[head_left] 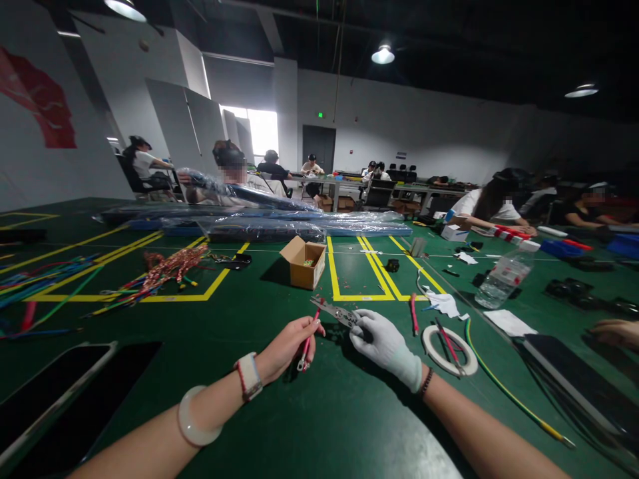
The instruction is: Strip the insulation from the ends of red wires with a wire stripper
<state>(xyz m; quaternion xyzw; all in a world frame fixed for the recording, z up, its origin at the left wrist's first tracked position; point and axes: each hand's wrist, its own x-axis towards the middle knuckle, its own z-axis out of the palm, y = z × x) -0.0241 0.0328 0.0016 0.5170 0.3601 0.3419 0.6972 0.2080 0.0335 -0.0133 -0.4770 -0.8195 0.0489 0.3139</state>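
My left hand (287, 346) is bare, with a white bangle and a wrist strap, and pinches a short red wire (307, 346) with a metal terminal at its lower end. My right hand (384, 346) wears a white glove and grips a metal wire-stripping tool (337, 311), whose jaws point left toward the top of the red wire. Both hands hover just above the green table (319, 412).
An open cardboard box (303, 262) stands behind the hands. A tape roll (449, 350), loose red wire (414, 314), a green-yellow cable (504, 389) and a water bottle (502, 278) lie right. Coloured wire bundles (164, 269) lie left, a phone (54, 399) near left. Other people sit at tables beyond.
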